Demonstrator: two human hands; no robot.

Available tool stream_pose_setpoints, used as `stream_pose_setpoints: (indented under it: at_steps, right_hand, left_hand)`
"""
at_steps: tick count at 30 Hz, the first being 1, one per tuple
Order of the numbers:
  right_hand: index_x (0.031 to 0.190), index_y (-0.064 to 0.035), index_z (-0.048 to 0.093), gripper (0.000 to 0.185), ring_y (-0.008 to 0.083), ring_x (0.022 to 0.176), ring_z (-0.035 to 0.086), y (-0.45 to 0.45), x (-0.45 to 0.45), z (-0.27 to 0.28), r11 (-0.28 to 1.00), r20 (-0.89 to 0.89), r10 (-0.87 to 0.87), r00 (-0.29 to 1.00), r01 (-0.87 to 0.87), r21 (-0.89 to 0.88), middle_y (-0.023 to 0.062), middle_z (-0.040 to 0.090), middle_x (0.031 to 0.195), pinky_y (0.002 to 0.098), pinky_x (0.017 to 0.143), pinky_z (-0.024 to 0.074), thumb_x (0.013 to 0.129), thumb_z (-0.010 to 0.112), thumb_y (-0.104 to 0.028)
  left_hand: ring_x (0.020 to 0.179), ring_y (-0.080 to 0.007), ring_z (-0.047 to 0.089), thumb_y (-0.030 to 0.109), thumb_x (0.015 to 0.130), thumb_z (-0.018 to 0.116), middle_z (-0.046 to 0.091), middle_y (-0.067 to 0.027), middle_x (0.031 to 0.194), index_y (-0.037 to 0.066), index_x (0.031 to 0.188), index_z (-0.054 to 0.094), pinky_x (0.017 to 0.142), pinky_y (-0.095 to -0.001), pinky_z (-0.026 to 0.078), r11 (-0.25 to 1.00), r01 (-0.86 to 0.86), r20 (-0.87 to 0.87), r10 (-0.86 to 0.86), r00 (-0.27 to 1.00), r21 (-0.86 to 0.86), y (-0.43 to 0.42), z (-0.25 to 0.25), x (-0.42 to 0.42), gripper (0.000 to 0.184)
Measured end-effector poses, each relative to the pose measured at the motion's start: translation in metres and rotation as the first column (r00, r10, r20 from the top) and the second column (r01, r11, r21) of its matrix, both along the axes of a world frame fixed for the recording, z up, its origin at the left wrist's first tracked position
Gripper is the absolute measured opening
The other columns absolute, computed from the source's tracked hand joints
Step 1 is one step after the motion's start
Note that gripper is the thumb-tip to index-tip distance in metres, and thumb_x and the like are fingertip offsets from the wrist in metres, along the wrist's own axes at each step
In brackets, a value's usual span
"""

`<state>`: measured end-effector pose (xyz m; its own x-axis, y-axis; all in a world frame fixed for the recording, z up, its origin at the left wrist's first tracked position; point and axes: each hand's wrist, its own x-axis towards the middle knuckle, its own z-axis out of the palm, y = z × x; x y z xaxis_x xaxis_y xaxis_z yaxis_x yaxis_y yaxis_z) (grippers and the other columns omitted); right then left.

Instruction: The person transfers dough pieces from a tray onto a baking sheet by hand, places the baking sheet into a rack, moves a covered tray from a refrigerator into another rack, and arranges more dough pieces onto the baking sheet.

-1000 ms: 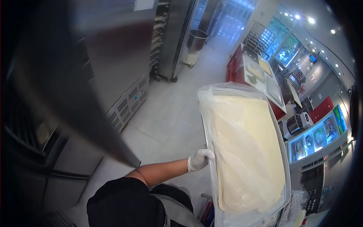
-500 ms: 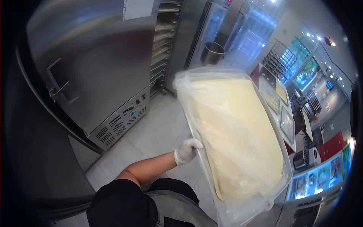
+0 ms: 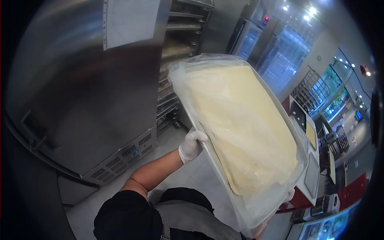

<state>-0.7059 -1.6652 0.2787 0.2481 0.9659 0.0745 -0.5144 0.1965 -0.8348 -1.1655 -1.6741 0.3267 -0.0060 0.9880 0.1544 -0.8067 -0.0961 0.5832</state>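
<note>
A large metal baking tray (image 3: 219,170) is held up in front of me, tilted in the view. On it lies a pale yellow, flat sheet that looks like dough (image 3: 260,108), partly covered by clear plastic film (image 3: 250,214) that hangs past the tray's edges. My left hand (image 3: 192,146), in a white glove, is closed round the tray's left long edge with the thumb on top. At the opposite edge, low on the right, my right hand (image 3: 291,195) grips the tray; only a little of its glove shows, and the rest is hidden behind tray and film.
A steel cabinet with a closed door (image 3: 92,100) stands at left. Beside it is a tall rack (image 3: 186,22) with several trays on its shelves. To the right, a counter (image 3: 314,192) carries more trays. A wire rack (image 3: 310,90) stands farther back.
The view has turned, and the shelved rack and cabinet appear closer. The tray has shifted up and left in the picture, still in both hands.
</note>
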Motion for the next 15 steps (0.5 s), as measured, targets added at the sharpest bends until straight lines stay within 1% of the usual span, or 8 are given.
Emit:
stream_pose_setpoints:
  at_steps: [4, 6, 9, 11, 13, 14, 15]
  right_hand:
    - [0.096, 0.0044, 0.055, 0.029, 0.0279, 0.069, 0.059, 0.138, -0.036, 0.009, 0.992, -0.041, 0.106, 0.994, -0.103, 0.069, 0.0189, 0.058, 0.078, 0.0377, 0.064, 0.0514, 0.086, 0.049, -0.022]
    - [0.094, 0.0045, 0.055, 0.029, 0.0278, 0.068, 0.059, 0.208, -0.053, 0.005, 0.984, -0.064, 0.159, 0.985, -0.152, 0.098, 0.0189, 0.058, 0.077, 0.0377, 0.064, 0.0513, 0.086, 0.049, -0.022]
    - [0.093, 0.0046, 0.055, 0.028, 0.0278, 0.067, 0.058, 0.315, -0.081, -0.010, 0.962, -0.095, 0.257, 0.962, -0.245, 0.120, 0.0191, 0.058, 0.076, 0.0376, 0.063, 0.0511, 0.086, 0.048, -0.022]
    - [0.091, 0.0046, 0.056, 0.028, 0.0277, 0.066, 0.058, 0.383, -0.103, -0.012, 0.936, -0.105, 0.340, 0.934, -0.327, 0.129, 0.0191, 0.058, 0.075, 0.0376, 0.062, 0.0510, 0.087, 0.048, -0.022]
    - [0.090, 0.0047, 0.056, 0.028, 0.0277, 0.065, 0.058, 0.442, -0.124, -0.017, 0.908, -0.112, 0.412, 0.904, -0.397, 0.132, 0.0192, 0.058, 0.074, 0.0375, 0.062, 0.0509, 0.087, 0.048, -0.022]
    - [0.089, 0.0047, 0.056, 0.027, 0.0277, 0.065, 0.058, 0.467, -0.139, -0.018, 0.886, -0.117, 0.458, 0.881, -0.442, 0.138, 0.0192, 0.058, 0.073, 0.0375, 0.062, 0.0508, 0.087, 0.048, -0.022]
    - [0.089, 0.0047, 0.056, 0.027, 0.0277, 0.065, 0.058, 0.482, -0.159, -0.014, 0.867, -0.127, 0.495, 0.860, -0.478, 0.141, 0.0193, 0.058, 0.073, 0.0375, 0.061, 0.0508, 0.087, 0.048, -0.021]
  left_hand:
    - [0.120, -0.0279, 0.060, 0.013, 0.069, 0.055, 0.063, -0.0156, 0.128, -0.003, 0.138, 0.050, 0.109, -0.0375, 0.044, 0.993, -0.112, -0.014, 0.113, 0.994, 0.043, 0.096, 0.004, -0.032, 0.071]
    - [0.121, -0.0281, 0.059, 0.014, 0.069, 0.056, 0.063, -0.0151, 0.128, -0.003, 0.138, 0.050, 0.109, -0.0373, 0.044, 0.985, -0.168, -0.024, 0.169, 0.985, 0.047, 0.140, -0.002, -0.048, 0.070]
    - [0.122, -0.0290, 0.059, 0.014, 0.069, 0.056, 0.062, -0.0148, 0.129, -0.003, 0.138, 0.050, 0.109, -0.0383, 0.044, 0.979, -0.204, -0.021, 0.205, 0.979, 0.025, 0.206, -0.023, -0.075, 0.071]
    - [0.122, -0.0294, 0.058, 0.014, 0.069, 0.057, 0.062, -0.0146, 0.129, -0.002, 0.138, 0.050, 0.109, -0.0389, 0.045, 0.968, -0.250, -0.013, 0.250, 0.968, 0.019, 0.246, -0.025, -0.090, 0.071]
    - [0.104, -0.0330, 0.064, 0.016, 0.069, 0.056, 0.066, -0.0186, 0.112, -0.006, 0.125, 0.055, 0.098, -0.0412, 0.052, 0.908, -0.419, -0.012, 0.419, 0.908, -0.009, 0.274, -0.027, -0.095, 0.059]
    - [0.096, -0.0347, 0.067, 0.016, 0.069, 0.055, 0.068, -0.0205, 0.103, -0.007, 0.118, 0.058, 0.092, -0.0424, 0.055, 0.865, -0.502, -0.020, 0.501, 0.865, 0.001, 0.292, -0.020, -0.109, 0.054]
    - [0.096, -0.0347, 0.067, 0.016, 0.069, 0.055, 0.068, -0.0205, 0.103, -0.007, 0.118, 0.058, 0.092, -0.0424, 0.055, 0.854, -0.520, -0.032, 0.521, 0.853, 0.010, 0.307, -0.014, -0.123, 0.054]
